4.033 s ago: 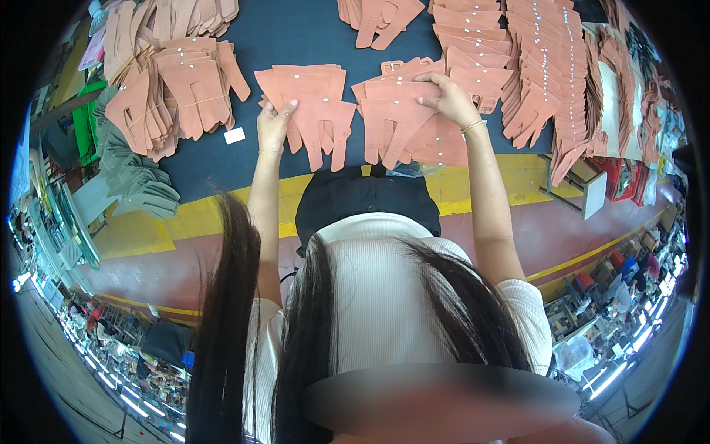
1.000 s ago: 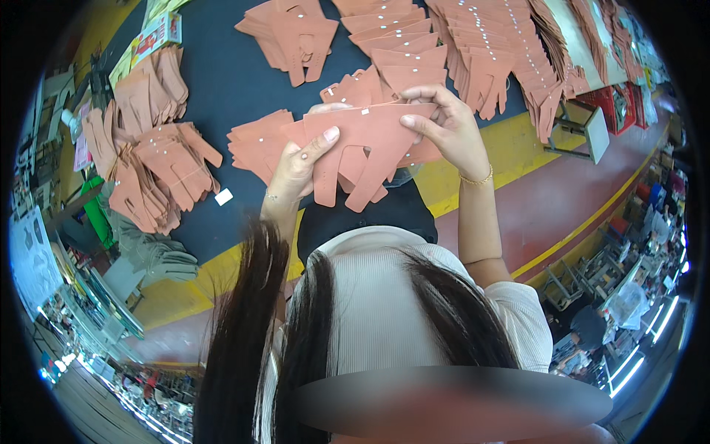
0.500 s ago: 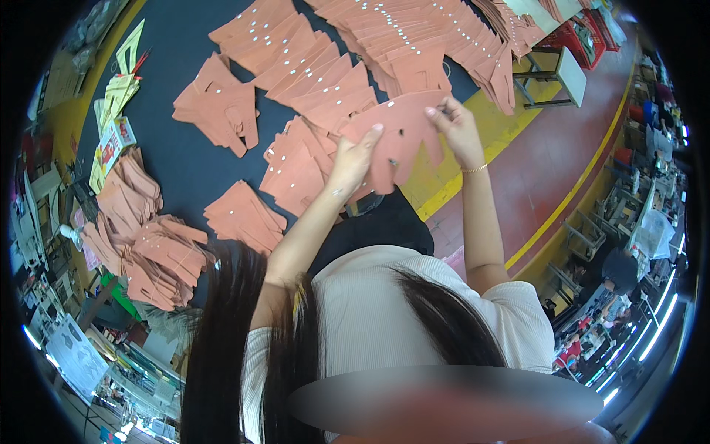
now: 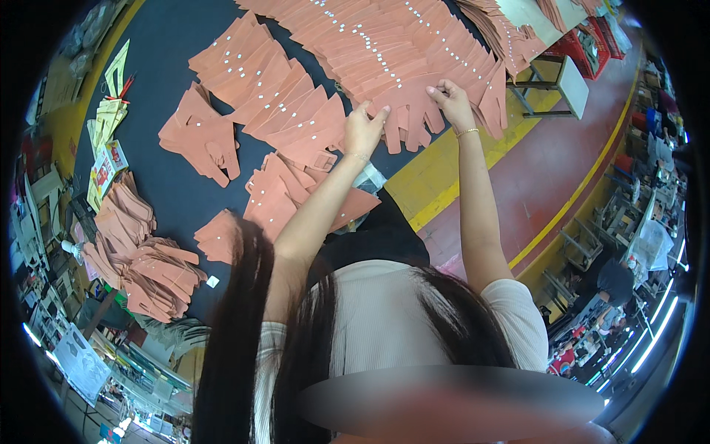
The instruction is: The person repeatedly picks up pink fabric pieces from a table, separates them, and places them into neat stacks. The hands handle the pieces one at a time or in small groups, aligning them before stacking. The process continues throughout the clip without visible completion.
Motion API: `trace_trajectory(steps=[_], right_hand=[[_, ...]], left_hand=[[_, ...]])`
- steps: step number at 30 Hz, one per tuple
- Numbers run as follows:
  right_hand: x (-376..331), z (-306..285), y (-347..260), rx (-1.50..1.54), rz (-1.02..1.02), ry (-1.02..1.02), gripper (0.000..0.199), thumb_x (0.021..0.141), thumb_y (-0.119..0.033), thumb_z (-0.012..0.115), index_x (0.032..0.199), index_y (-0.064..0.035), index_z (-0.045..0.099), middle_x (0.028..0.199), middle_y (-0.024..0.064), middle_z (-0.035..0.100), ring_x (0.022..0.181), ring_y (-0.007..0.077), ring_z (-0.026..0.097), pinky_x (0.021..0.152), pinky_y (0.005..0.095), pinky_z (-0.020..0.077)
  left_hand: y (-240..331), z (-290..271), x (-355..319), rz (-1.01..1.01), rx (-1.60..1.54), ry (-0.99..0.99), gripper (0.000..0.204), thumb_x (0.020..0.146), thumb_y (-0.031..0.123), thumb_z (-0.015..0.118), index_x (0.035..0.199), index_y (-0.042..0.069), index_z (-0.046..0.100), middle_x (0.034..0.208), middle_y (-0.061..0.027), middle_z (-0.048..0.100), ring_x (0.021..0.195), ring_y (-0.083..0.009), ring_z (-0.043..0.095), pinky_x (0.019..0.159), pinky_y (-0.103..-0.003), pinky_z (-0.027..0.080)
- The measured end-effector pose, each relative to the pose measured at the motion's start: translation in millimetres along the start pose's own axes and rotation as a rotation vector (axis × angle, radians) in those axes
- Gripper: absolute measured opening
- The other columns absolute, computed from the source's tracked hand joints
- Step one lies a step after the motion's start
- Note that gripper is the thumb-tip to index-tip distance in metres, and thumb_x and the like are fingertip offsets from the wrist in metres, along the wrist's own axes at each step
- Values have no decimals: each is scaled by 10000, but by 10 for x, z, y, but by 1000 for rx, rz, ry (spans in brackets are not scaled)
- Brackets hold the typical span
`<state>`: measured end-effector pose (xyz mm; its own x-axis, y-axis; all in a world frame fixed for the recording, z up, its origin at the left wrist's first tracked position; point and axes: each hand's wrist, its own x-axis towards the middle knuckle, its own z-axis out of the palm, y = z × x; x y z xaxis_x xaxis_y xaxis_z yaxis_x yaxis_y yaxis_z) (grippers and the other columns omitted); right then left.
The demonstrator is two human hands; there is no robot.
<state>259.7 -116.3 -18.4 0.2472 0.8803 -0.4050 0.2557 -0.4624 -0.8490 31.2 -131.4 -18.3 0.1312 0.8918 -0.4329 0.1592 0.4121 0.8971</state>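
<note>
A flat salmon-pink cut piece, with finger-like strips along its near edge, lies over the near end of a long overlapping row of like pieces. My left hand is closed on its left edge, thumb on top. At its right edge my right hand is closed too, thumb and bent fingers pinching. The fingertips under the piece are hidden. Beside my left forearm lies a loose fan of pink pieces. Many pieces carry small white stickers.
A second row of pink pieces and a small pile lie on the dark table. Folded bundles sit at the left, near yellowish templates. Beyond the table's right edge stand a stool and a red crate.
Both hands have moved slightly up and away from me, bringing the held piece down from the air onto the row's near end. The view has shifted a little.
</note>
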Motion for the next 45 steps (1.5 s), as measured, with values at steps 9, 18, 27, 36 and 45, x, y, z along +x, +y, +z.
trace_trajectory(steps=[9,18,27,36,45], right_hand=[[-73,184,-72,-298,-252,300,419,827,-168,716,1171,16,564,939,94,590,773,188,578,744,317,481],[-954,1355,-764,-374,-632,37,227,848,-85,649,1067,-37,608,926,105,543,891,262,541,785,367,451],[-1455,2653,-941,-813,-1034,-315,315,810,-123,672,1123,-144,644,1099,44,604,1038,274,531,880,422,432],[-1495,2778,-1057,-1031,-959,-333,332,781,-149,701,1110,-151,651,1052,77,577,1018,292,526,854,451,416],[-1650,2645,-1101,-969,-885,-467,168,770,-46,654,931,-86,630,986,92,578,976,312,545,823,440,437]], left_hand=[[93,-183,-134,-23,89,8,323,878,228,687,964,-27,510,664,-81,626,549,-144,640,513,-279,506],[-406,-1340,-1404,-72,-91,10,185,944,183,597,999,23,522,733,-31,560,566,-82,556,457,-236,458],[-1284,-2666,-2557,-205,4,663,163,873,135,643,1000,39,608,691,-31,557,623,-129,541,595,-286,468],[-1682,-3284,-2794,-294,332,988,457,784,207,736,1156,6,564,924,-105,543,815,-224,558,760,-343,482],[-1690,-3535,-2662,-392,264,929,567,706,279,813,1115,-17,555,819,-116,624,780,-254,628,760,-355,506]])
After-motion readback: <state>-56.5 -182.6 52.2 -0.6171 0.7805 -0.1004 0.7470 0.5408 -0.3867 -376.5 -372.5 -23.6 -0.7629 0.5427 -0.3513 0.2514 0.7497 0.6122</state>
